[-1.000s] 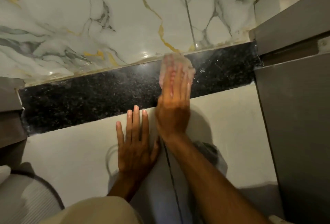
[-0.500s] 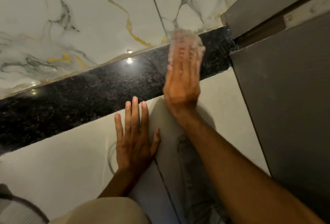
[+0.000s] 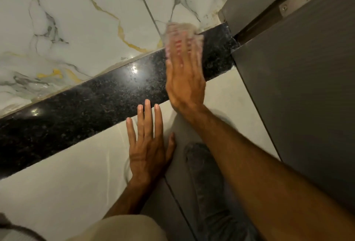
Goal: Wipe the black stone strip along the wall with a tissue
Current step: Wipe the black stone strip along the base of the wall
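Black stone strip (image 3: 92,106): running as a speckled, glossy band across the floor from the left edge up toward the grey door panel (image 3: 299,96) at the right, between the pale floor tile (image 3: 67,179) on the near side and the marble wall (image 3: 82,29) on the far side.

Nearest, at the bottom edge: showing a beige-clad knee (image 3: 123,227), and just to its right a dark fabric-covered leg (image 3: 209,189) lying on the pale tile beneath the right forearm.

Resting flat on the pale tile just short of the strip's near edge: left hand (image 3: 148,148), palm down, fingers spread and straight, gripping nothing, fingertips touching or almost touching the strip's edge.

Reaching farther, across the strip near its right end: right hand (image 3: 184,79), fingers extended and pressing flat, not curled into a fist, pinning the tissue (image 3: 182,31) against the stone. Blurring at the fingers and tissue.

Tissue: lying under the fingertips, pale and crumpled, spilling over the strip's far edge where it is meeting the marble wall.

Glinting on the strip left of the right hand: small light reflections.
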